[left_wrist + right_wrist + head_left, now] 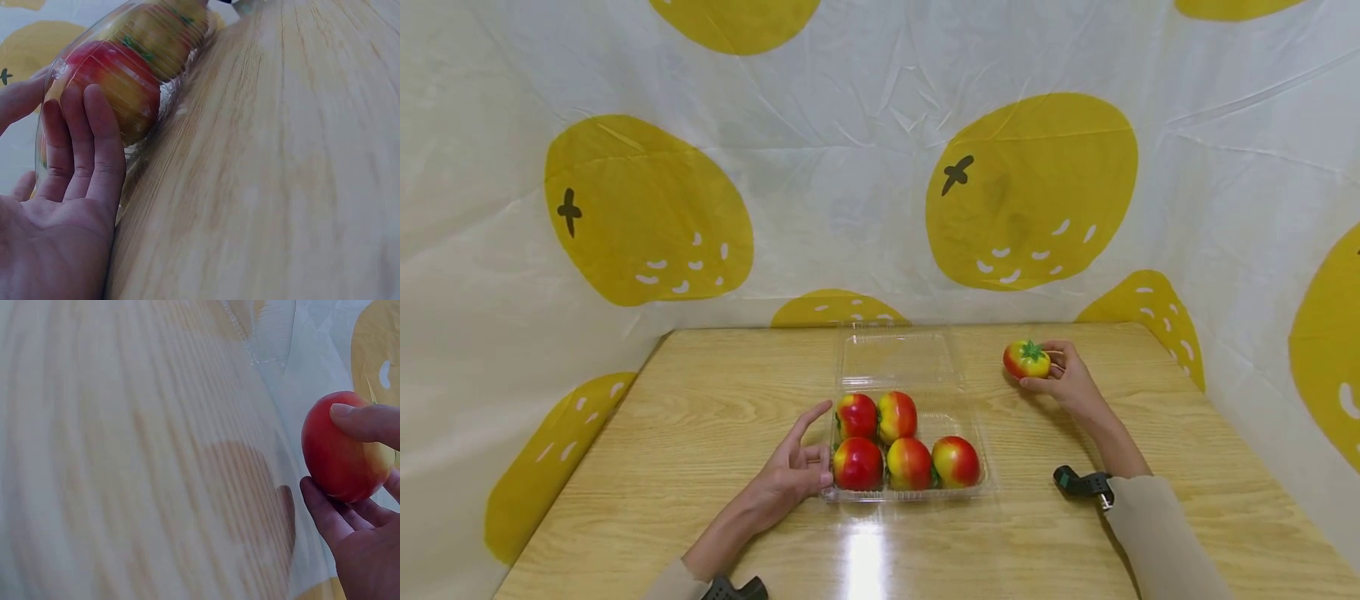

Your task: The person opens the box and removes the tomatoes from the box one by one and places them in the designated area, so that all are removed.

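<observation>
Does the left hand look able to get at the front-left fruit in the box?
Probably yes: the lid is open, and only the side of the box seems to stand between the left hand and the front-left fruit.

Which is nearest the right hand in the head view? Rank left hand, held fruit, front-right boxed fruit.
1. Held fruit, in the right hand.
2. Front-right fruit, inside the clear box.
3. Left hand, at the box's left.

Five fruits (910, 464) in box (946, 423); box on table (715, 400); lid (898, 358) behind; sixth fruit (1022, 362) right of lid.
</observation>
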The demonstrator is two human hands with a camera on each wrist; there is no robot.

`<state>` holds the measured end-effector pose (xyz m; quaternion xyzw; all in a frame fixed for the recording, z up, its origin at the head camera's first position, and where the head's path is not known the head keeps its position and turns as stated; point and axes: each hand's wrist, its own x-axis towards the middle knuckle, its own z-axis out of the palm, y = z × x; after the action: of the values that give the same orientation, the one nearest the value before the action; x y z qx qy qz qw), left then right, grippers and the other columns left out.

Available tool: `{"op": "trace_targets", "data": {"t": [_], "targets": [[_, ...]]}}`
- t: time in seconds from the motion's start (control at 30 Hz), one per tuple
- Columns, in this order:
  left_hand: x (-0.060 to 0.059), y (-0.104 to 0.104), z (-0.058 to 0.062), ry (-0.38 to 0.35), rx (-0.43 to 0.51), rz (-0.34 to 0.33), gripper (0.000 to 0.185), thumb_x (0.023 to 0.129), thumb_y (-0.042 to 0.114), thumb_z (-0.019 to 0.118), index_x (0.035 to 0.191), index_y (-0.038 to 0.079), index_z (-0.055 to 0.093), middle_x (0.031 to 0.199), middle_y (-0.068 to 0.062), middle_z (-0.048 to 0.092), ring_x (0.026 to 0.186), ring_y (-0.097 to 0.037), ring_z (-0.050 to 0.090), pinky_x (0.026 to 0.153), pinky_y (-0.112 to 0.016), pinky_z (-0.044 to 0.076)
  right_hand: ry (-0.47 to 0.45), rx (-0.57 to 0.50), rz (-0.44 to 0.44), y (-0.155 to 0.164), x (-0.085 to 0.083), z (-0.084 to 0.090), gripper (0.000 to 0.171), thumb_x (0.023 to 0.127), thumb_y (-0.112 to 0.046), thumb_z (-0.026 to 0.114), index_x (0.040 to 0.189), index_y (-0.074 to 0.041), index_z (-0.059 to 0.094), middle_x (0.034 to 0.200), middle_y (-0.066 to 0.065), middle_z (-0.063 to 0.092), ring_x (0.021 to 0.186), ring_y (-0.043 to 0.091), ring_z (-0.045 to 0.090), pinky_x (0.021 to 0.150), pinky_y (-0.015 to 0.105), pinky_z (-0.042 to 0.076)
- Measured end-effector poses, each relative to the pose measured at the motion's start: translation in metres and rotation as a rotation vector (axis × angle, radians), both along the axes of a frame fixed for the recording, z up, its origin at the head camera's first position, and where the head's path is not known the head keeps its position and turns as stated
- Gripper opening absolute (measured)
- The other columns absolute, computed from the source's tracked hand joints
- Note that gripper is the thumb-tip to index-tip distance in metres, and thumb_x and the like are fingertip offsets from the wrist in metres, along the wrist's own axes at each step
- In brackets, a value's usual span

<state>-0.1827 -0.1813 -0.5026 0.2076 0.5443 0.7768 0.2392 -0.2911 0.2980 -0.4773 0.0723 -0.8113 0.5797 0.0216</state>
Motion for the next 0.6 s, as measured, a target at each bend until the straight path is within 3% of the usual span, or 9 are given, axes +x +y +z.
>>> {"op": "trace_targets", "data": {"t": [0.17,0.6], "targets": [[0.0002,-0.0003,0.0001,0.002,-0.004,0.0,0.103,0.09,-0.004,0.065,0.166,0.028,0.004,0.089,0.002,0.061,0.078,-0.01,0.06,0.077,-0.023,0.052,-0.007,0.053,-0.008,-0.0002,-0.0009,-0.0019,0.079,0.091,-0.004,0.076,0.148,0.009,0.023,0.155,0.036,0.033,0.14,0.048,0.04,0.088,0.004,0.04],[0.0001,-0.0002,0.0008,0.001,-0.002,-0.006,0.102,0.09,-0.004,0.065,0.166,0.029,0.005,0.089,0.002,0.061,0.077,-0.01,0.059,0.075,-0.023,0.052,-0.004,0.1,-0.014,-0.0023,-0.0057,-0.0079,0.078,0.091,-0.006,0.076,0.149,0.007,0.025,0.153,0.037,0.04,0.139,0.048,0.044,0.087,0.005,0.039]]}}
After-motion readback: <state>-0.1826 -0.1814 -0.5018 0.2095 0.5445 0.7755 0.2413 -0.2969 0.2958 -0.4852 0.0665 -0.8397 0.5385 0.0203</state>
